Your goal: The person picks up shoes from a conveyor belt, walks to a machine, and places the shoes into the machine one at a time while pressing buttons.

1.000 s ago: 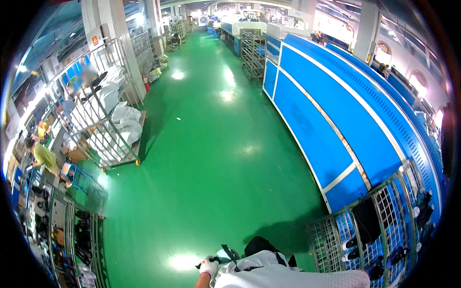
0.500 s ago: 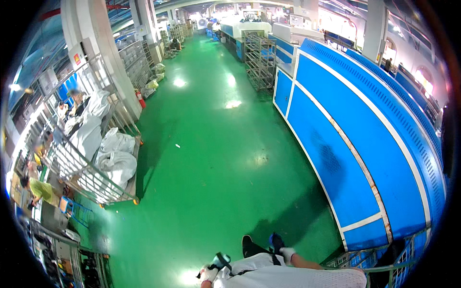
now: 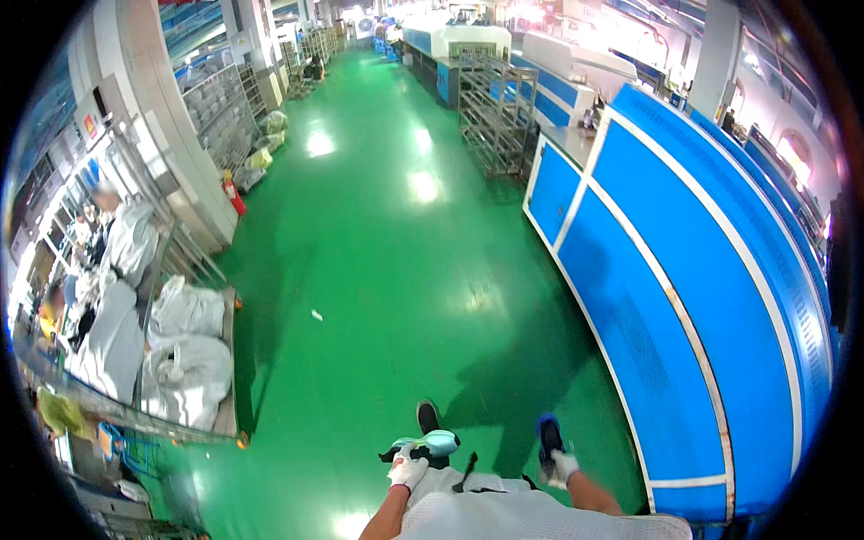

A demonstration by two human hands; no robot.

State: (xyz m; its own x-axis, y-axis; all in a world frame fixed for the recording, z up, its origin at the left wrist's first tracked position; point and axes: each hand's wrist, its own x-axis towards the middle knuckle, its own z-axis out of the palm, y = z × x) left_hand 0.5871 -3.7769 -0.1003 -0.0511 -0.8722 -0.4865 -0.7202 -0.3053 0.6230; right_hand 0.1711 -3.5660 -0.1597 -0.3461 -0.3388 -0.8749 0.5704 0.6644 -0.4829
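My left hand (image 3: 409, 470), in a white glove, is closed round a pale green and black item (image 3: 436, 443) that looks like footwear. The item is held in front of my body on the left. My right hand (image 3: 564, 467), also white-gloved, hangs low on the right with its fingers curled. Just beyond it shows a dark shoe with a blue edge (image 3: 550, 436); whether it is in that hand or on my foot I cannot tell. Another dark shoe (image 3: 427, 416) is on the floor ahead. White cloth (image 3: 540, 517) over my body covers the lower edge.
A wheeled cage cart (image 3: 229, 364) with white sacks (image 3: 187, 378) stands left. A long blue machine (image 3: 666, 297) lines the right, with a metal rack (image 3: 495, 121) beyond. A red fire extinguisher (image 3: 234, 193) stands by the left pillar (image 3: 180, 117). Green floor (image 3: 360, 270) runs between.
The cart and sacks have shifted left and lower in view. My left hand has come up and forward with the green and black item. The right hand and blue-edged shoe have moved right.
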